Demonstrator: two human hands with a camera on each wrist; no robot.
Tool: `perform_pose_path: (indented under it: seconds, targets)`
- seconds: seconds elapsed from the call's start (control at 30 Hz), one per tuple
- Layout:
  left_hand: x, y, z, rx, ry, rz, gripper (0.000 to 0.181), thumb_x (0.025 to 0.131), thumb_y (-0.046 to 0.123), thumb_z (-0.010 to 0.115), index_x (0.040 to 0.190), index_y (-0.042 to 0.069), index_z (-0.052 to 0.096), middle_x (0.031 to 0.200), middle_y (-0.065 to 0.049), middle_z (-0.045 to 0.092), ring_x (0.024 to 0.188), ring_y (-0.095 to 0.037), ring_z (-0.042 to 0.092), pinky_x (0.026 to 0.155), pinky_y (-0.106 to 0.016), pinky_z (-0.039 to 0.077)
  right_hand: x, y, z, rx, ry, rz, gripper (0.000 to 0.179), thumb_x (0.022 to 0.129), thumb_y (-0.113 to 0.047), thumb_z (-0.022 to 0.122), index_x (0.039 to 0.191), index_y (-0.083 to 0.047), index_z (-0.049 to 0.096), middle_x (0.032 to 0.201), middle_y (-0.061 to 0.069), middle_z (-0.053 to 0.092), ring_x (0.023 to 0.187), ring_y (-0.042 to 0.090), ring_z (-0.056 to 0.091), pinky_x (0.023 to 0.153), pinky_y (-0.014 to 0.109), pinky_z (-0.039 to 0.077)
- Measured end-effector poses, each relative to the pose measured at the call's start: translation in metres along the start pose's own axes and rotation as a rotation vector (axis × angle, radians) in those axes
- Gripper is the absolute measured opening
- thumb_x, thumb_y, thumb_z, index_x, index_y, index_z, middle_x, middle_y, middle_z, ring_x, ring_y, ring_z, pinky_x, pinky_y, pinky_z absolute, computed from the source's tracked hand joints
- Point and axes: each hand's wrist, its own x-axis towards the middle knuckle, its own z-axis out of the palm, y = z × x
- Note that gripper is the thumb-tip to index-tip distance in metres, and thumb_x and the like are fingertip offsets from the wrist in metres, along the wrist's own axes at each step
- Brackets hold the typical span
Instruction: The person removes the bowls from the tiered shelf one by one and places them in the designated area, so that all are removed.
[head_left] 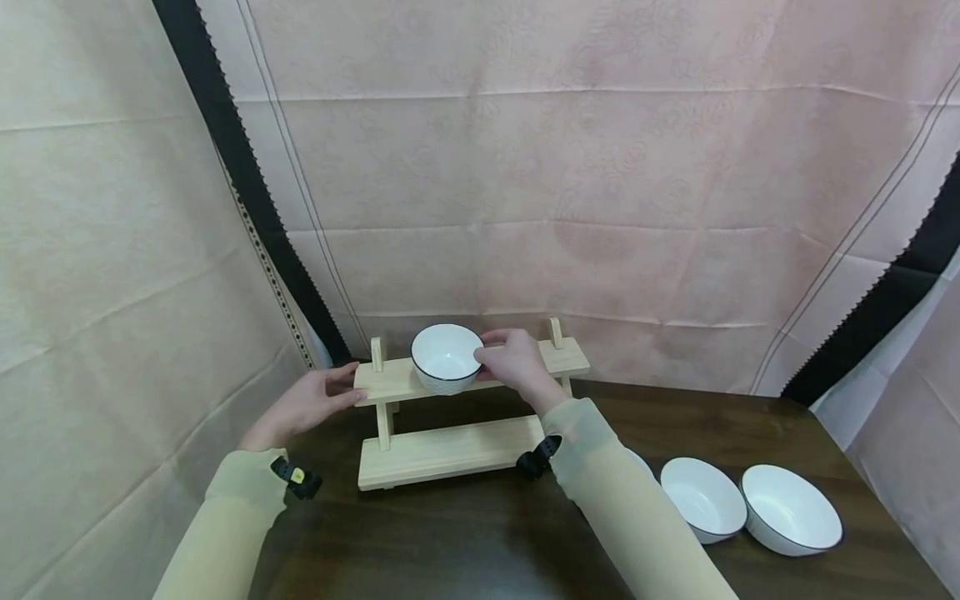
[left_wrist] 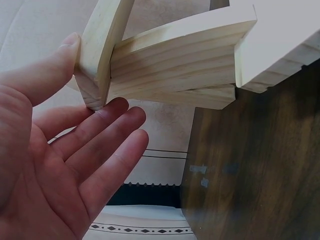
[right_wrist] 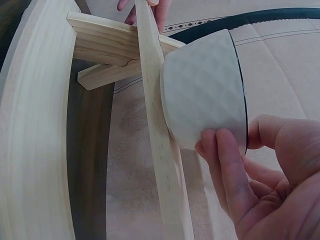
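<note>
A white bowl (head_left: 447,358) with a dark rim sits upright on the top board of a two-tier wooden rack (head_left: 450,454), left of the board's middle. My right hand (head_left: 513,365) pinches the bowl's right side, thumb at the rim and fingers along the outer wall. In the right wrist view, the bowl (right_wrist: 205,90) shows a quilted pattern and its base meets the board. My left hand (head_left: 311,404) grips the left end of the top board, and in the left wrist view the thumb and index finger hold the board (left_wrist: 100,45) from opposite faces.
Two white bowls, one (head_left: 703,498) beside the other (head_left: 791,508), stand at the right of the dark wooden table (head_left: 420,550). Another bowl (head_left: 639,463) is mostly hidden behind my right sleeve. Pale cloth (head_left: 525,208) hangs behind the rack.
</note>
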Motion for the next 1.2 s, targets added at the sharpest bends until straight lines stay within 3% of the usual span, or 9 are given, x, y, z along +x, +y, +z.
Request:
perform_pose_path:
  seconds: [0.43, 0.63, 0.77, 0.97, 1.2]
  targets:
    - [0.0, 0.0, 0.002, 0.014, -0.002, 0.007, 0.085, 0.079, 0.062, 0.061, 0.146, 0.016, 0.035, 0.123, -0.011, 0.062, 0.111, -0.026, 0.061, 0.087, -0.045, 0.052, -0.015, 0.017, -0.025, 0.078, 0.022, -0.019, 0.038, 0.081, -0.012, 0.059, 0.118, -0.008, 0.06, 0.101, 0.015, 0.067, 0.072, 0.02, 0.07, 0.069, 0.034, 0.057]
    - [-0.001, -0.001, 0.002, -0.005, -0.013, -0.022, 0.086, 0.079, 0.062, 0.06, 0.147, 0.017, 0.032, 0.125, -0.011, 0.061, 0.112, -0.027, 0.06, 0.088, -0.046, 0.051, -0.033, 0.031, -0.045, 0.116, 0.005, -0.065, 0.036, 0.082, -0.009, 0.058, 0.117, -0.011, 0.061, 0.1, 0.016, 0.069, 0.072, 0.022, 0.071, 0.071, 0.04, 0.057]
    - [-0.002, 0.0, 0.001, 0.005, -0.01, -0.023, 0.086, 0.08, 0.062, 0.06, 0.147, 0.017, 0.031, 0.126, -0.011, 0.061, 0.112, -0.027, 0.06, 0.088, -0.045, 0.051, -0.049, 0.042, -0.059, 0.141, 0.018, -0.052, 0.036, 0.082, -0.008, 0.059, 0.118, -0.015, 0.062, 0.1, 0.015, 0.07, 0.074, 0.022, 0.071, 0.071, 0.04, 0.057]
    - [0.0, 0.0, 0.001, 0.006, -0.013, -0.027, 0.085, 0.08, 0.062, 0.06, 0.147, 0.018, 0.032, 0.125, -0.011, 0.061, 0.112, -0.026, 0.06, 0.088, -0.045, 0.051, -0.071, 0.056, -0.086, 0.106, 0.04, -0.045, 0.037, 0.085, -0.012, 0.061, 0.122, -0.015, 0.059, 0.102, 0.015, 0.069, 0.078, 0.022, 0.07, 0.071, 0.036, 0.057]
    - [0.0, -0.002, 0.003, 0.006, -0.009, -0.013, 0.088, 0.079, 0.065, 0.059, 0.147, 0.016, 0.031, 0.126, -0.012, 0.061, 0.113, -0.027, 0.059, 0.088, -0.045, 0.051, -0.092, 0.081, -0.127, -0.006, 0.079, -0.034, 0.041, 0.087, -0.018, 0.061, 0.127, -0.014, 0.055, 0.101, 0.014, 0.069, 0.081, 0.022, 0.07, 0.072, 0.038, 0.057]
